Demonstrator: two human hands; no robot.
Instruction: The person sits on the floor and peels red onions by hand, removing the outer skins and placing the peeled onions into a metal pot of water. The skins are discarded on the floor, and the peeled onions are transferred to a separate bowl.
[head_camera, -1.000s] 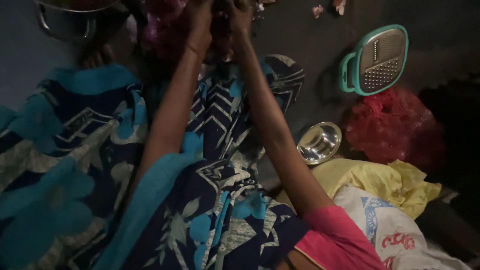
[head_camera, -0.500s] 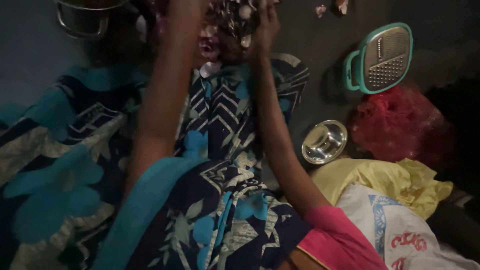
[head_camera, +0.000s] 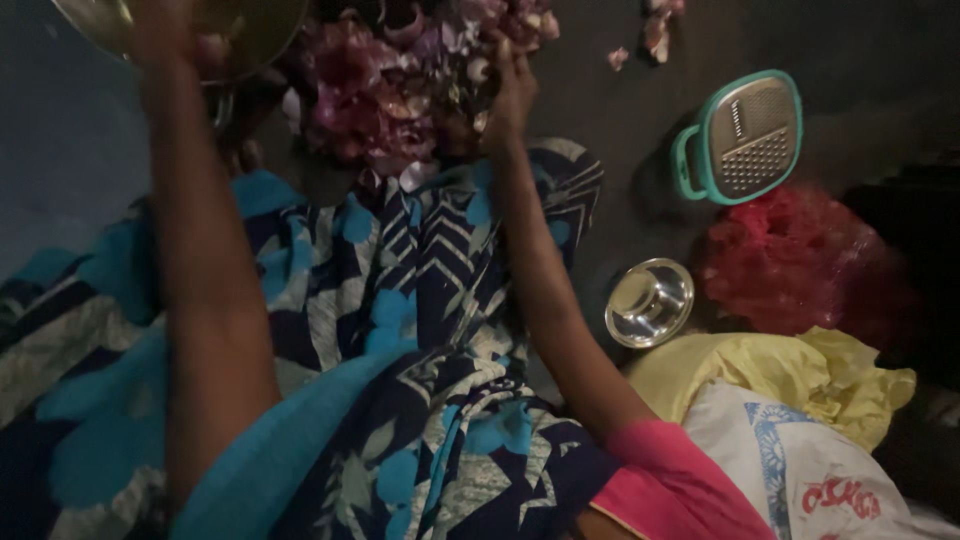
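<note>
Fingers (head_camera: 503, 55) of the right hand (head_camera: 510, 95) loosely extended, tips pressed into the right edge of a heap of purple onion skins (head_camera: 370, 90) at the top centre of the frame; touching the skins, not closed round anything that shows. Left hand (head_camera: 160, 35) in the upper left corner, blurred, up against a large steel bowl (head_camera: 250, 30); cannot tell whether clamped on the rim or merely laid against it.

Judged as sorting through or gathering the skins: best done with a flat, sweeping palm rather than a pinch, since such skins are light and scatter easily; bowl held low and close to the heap, so that little falls on the patterned blue garment (head_camera: 400, 330) just below. A few stray skins (head_camera: 655, 30) already apart at the top, right of the heap.

Further out, on the dark floor (head_camera: 620, 170): a teal-framed grater (head_camera: 745, 135) upper right, a red mesh bag (head_camera: 800, 260) beneath it, a small steel cup (head_camera: 650, 302) beside that, then a yellow bag (head_camera: 770, 375) and a white sack (head_camera: 800, 470) at lower right.
</note>
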